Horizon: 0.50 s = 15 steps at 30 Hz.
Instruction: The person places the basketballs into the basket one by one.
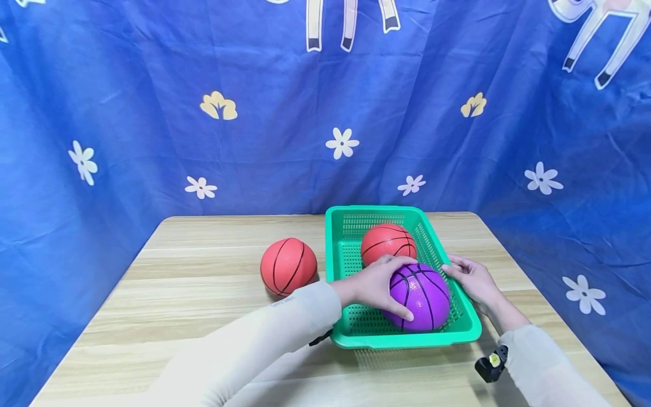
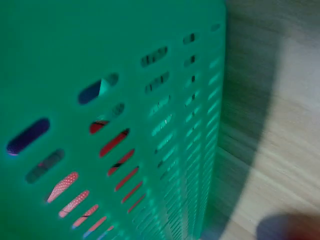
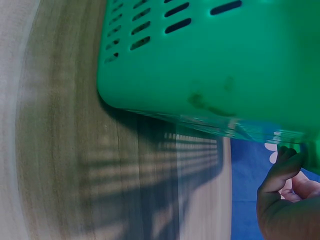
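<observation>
In the head view a green plastic basket [image 1: 402, 340] with slotted walls stands on the table. My left hand [image 1: 373, 285] reaches over its left side and grips a purple basketball [image 1: 424, 299], thumb in front and fingers over the top. The ball sits at the near end inside the basket. Behind it, also inside, lies a red basketball [image 1: 387, 240], partly covered by the left hand. My right hand [image 1: 473, 282] holds the basket's right rim, thumb on the top edge. The right wrist view shows that hand [image 3: 287, 205] curled at the rim, beside the basket's outer wall [image 3: 165, 80].
Left of the basket, a second red basketball [image 1: 288, 267] rests on the wooden table [image 1: 203, 294]. A blue curtain [image 1: 274, 152] with flowers and animal figures hangs behind the table and along its sides. A small black device [image 1: 490, 366] is worn at the right wrist.
</observation>
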### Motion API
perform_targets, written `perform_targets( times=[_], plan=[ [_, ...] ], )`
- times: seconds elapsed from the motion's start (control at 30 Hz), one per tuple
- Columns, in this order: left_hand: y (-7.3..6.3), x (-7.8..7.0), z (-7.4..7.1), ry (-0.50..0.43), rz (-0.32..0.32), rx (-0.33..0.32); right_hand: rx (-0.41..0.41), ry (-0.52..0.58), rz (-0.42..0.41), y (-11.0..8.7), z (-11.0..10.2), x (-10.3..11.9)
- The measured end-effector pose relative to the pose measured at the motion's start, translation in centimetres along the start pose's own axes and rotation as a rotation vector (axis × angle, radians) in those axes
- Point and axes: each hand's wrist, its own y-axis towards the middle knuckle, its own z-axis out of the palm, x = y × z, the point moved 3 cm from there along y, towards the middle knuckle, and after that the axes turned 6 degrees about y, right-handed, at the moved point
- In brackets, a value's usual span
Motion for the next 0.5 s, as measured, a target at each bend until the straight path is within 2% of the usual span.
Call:
perform_targets(
  times=[0.27,0.5],
  plan=[
    [-0.13,-0.29,0.51,0.025,0.011,0.025,0.000,-0.013,0.001,-0.03,-0.02,-0.07],
    [0.24,-0.31,0.99,0.068,0.046,0.037,-0.001,-0.004,-0.006,-0.04,0.05,0.00]
  ],
)
